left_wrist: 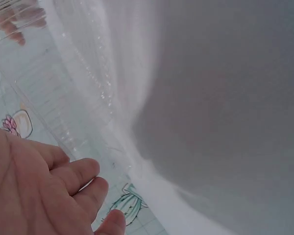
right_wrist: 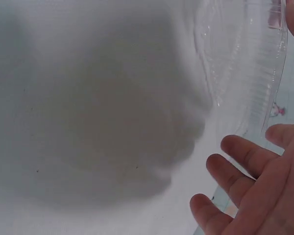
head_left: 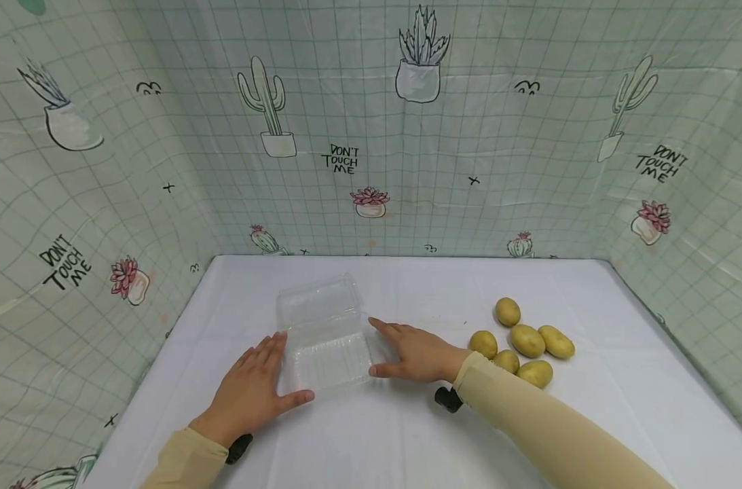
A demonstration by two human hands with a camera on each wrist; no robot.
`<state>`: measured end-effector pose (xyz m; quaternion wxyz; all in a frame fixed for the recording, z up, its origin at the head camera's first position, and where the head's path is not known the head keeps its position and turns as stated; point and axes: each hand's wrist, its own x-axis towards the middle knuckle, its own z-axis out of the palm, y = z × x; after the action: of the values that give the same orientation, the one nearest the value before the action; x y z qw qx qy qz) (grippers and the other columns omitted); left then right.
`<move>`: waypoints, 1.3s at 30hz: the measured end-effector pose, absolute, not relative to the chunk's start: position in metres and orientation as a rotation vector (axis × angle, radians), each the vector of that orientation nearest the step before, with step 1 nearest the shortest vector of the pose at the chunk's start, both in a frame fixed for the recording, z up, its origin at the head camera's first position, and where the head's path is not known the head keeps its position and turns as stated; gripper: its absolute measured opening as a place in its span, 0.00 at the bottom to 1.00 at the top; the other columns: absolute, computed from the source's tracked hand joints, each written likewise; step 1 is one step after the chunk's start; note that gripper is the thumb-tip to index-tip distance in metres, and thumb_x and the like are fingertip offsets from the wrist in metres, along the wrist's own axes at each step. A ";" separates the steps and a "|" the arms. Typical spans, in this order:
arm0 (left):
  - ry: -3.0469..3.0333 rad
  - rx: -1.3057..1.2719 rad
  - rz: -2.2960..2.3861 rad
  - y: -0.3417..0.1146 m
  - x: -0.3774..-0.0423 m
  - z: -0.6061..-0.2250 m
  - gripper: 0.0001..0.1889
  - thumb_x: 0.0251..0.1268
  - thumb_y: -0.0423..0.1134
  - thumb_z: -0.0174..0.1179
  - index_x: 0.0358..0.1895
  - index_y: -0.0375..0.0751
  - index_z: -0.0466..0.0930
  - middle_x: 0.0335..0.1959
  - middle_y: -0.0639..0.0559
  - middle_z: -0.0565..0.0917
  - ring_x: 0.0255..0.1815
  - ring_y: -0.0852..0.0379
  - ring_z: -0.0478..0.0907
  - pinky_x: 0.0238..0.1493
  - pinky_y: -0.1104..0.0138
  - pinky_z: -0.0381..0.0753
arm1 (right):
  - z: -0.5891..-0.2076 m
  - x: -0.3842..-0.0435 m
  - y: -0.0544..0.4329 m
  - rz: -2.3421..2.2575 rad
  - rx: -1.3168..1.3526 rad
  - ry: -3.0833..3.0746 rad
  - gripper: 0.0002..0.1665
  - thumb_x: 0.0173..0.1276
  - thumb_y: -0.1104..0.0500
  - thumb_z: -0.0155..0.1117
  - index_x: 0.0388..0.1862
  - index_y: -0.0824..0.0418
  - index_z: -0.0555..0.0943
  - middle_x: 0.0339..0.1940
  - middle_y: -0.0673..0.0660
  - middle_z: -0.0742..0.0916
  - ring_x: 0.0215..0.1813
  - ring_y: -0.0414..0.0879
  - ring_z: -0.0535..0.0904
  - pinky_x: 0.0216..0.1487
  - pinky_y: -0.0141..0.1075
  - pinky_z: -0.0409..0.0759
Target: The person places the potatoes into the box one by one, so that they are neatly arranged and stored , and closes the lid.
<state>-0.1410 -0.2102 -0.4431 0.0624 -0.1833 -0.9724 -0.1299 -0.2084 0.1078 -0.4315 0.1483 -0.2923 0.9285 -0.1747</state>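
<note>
A clear plastic clamshell box (head_left: 332,363) lies on the white table with its lid (head_left: 318,303) folded back, away from me. My left hand (head_left: 251,380) is at its left side, fingers extended along the edge and thumb by the front left corner. On the opposite side, my right hand (head_left: 416,353) has its fingers spread, the thumb tip right at the box's right edge. In the left wrist view, the ribbed box wall (left_wrist: 44,93) appears beyond the left fingers. The right wrist view has the box (right_wrist: 240,58) just past the right fingertips. Neither hand grips anything.
Several yellow potatoes (head_left: 527,341) are grouped on the table right of the box, partly behind the right forearm. A white cloth (head_left: 407,435) covers the tabletop. Patterned curtains (head_left: 371,122) with cactus drawings stand around the back and sides.
</note>
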 end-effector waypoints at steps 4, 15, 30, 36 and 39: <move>-2.947 -0.541 -0.400 -0.211 -0.141 -0.447 0.61 0.54 0.77 0.58 0.74 0.24 0.56 0.73 0.32 0.64 0.74 0.36 0.60 0.70 0.44 0.61 | -0.432 -0.208 0.106 -0.528 -0.863 2.655 0.56 0.65 0.25 0.57 0.83 0.45 0.47 0.78 0.54 0.65 0.77 0.52 0.60 0.73 0.48 0.62; -2.979 -0.587 -0.506 -0.216 -0.140 -0.446 0.60 0.58 0.74 0.58 0.75 0.24 0.53 0.75 0.32 0.61 0.75 0.37 0.56 0.72 0.46 0.58 | -0.434 -0.206 0.108 -0.552 -0.854 2.640 0.56 0.66 0.26 0.57 0.83 0.44 0.47 0.78 0.53 0.64 0.77 0.50 0.59 0.73 0.48 0.61; -2.966 -0.759 -0.475 -0.181 -0.148 -0.447 0.60 0.56 0.75 0.58 0.75 0.24 0.54 0.75 0.35 0.61 0.76 0.40 0.56 0.73 0.50 0.59 | -0.429 -0.186 0.151 -0.345 -0.931 2.798 0.55 0.66 0.25 0.54 0.81 0.54 0.55 0.75 0.56 0.69 0.73 0.55 0.65 0.71 0.49 0.65; -2.992 -0.845 -0.439 -0.153 -0.153 -0.447 0.60 0.57 0.75 0.57 0.76 0.26 0.52 0.76 0.36 0.59 0.77 0.42 0.55 0.74 0.51 0.57 | -0.423 -0.168 0.178 -0.367 -0.831 2.796 0.55 0.67 0.27 0.56 0.81 0.58 0.55 0.74 0.60 0.70 0.72 0.56 0.67 0.69 0.49 0.68; -2.995 -0.884 -0.429 -0.140 -0.155 -0.446 0.60 0.57 0.76 0.56 0.77 0.27 0.51 0.77 0.37 0.58 0.77 0.43 0.54 0.74 0.51 0.57 | -0.422 -0.158 0.191 -0.393 -0.784 2.790 0.57 0.67 0.27 0.55 0.81 0.60 0.54 0.73 0.61 0.71 0.70 0.56 0.70 0.67 0.49 0.71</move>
<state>-0.1547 -0.1396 -0.4459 -0.0054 -0.2803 -0.9502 -0.1361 -0.1584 0.1911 -0.4216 0.1081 -0.2666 0.9484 -0.1334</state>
